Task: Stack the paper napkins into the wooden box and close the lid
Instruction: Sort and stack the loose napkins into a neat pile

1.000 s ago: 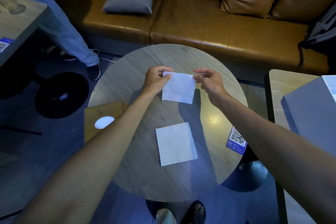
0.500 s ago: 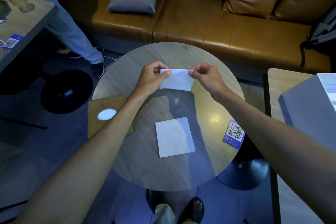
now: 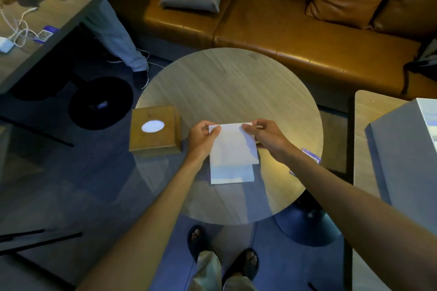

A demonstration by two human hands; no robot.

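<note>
A folded white paper napkin (image 3: 233,143) is pinched at its two far corners by my left hand (image 3: 203,138) and my right hand (image 3: 267,137). It hangs just over a second white napkin (image 3: 230,174) that lies flat on the round wooden table (image 3: 227,82) and shows below the held one. The wooden box (image 3: 155,130) stands at the table's left edge, left of my left hand, lid shut, with an oval opening in the top.
A blue QR card (image 3: 311,156) lies by my right wrist. A brown sofa (image 3: 272,21) with cushions runs along the far side. Side tables stand at left (image 3: 47,16) and right (image 3: 371,111). Another person's leg (image 3: 115,38) stands at upper left. My sandalled feet show below the table.
Both hands have brought the held napkin toward me, from the table's far middle down over the napkin lying flat. The view has shifted, so the box now shows fully.
</note>
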